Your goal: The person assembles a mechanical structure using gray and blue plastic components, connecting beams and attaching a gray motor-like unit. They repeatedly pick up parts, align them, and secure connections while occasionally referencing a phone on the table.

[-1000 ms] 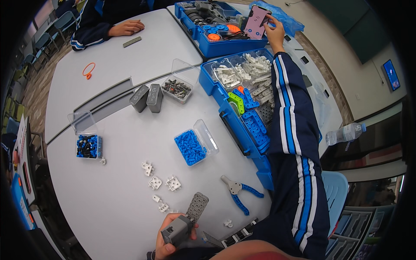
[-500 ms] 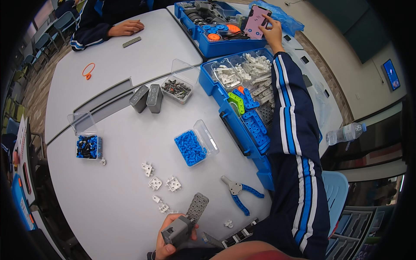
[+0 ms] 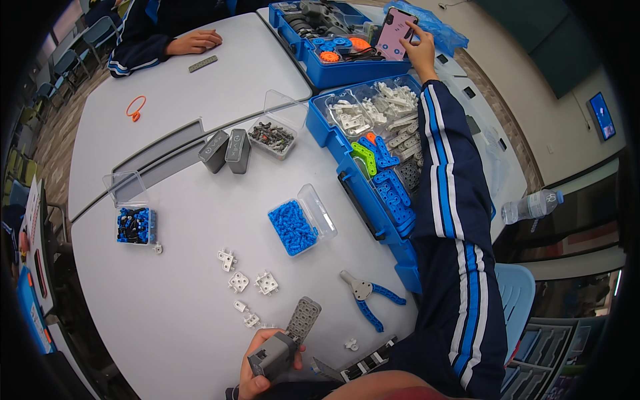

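Head view, left hand (image 3: pixel 257 370) fingers around grey block (image 3: pixel 272 355), right hand (image 3: pixel 421 47) touching pink phone (image 3: pixel 395 33)

Bright, even room light, heavy fisheye warp

Light is soft and flat across the white table (image 3: pixel 187 313), so shadows are faint, just thin soft ones under the small boxes and the pliers (image 3: pixel 369 298). Mild glare on the clear lids and on the bottle (image 3: pixel 531 206) at right. Centre is pretty sharp; the tiny white parts read fine. Toward the rim everything bends hard, table edges curve, and the corners go to a black vignette. The left hand (image 3: pixel 257 365) at the bottom edge is close and a bit soft, and the right hand (image 3: pixel 421 48) up top is small and stretched. Far right background is darker.
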Available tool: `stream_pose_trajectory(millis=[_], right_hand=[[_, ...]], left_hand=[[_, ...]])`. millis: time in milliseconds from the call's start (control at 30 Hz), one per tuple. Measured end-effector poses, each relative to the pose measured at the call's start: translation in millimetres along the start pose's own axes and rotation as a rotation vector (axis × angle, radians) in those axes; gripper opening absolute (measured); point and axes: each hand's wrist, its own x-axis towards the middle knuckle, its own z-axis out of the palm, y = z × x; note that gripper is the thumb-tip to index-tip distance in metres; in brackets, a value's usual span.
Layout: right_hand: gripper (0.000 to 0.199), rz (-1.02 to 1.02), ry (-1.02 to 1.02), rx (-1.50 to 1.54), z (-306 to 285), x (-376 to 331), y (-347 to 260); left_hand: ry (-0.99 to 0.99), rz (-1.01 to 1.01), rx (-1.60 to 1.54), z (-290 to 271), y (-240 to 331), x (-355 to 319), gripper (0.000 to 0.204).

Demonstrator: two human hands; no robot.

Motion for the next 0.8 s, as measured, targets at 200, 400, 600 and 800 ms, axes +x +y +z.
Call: stream_pose_trajectory(millis=[200,400,600,800], right_hand=[[0.055,-0.012,0.000,-0.016,3.3,0.2,1.6],[0.061,-0.103,0.028,-0.107,7.4,1.5,2.6],[0.062,-0.084,0.016,-0.094,7.5,0.7,2.5],[0.062,-0.028,-0.002,-0.065,6.6,-0.3,0.3]], left_hand=[[0.027,-0.005,0.037,4.2,2.7,-0.5,0.091],[0.010,0.004,0.032,2.2,1.4,1.2,0.091],[-0.002,0.010,0.008,-2.7,-3.0,1.7,0.090],[0.009,0.003,-0.015,-2.4,-2.5,1.7,0.090]])
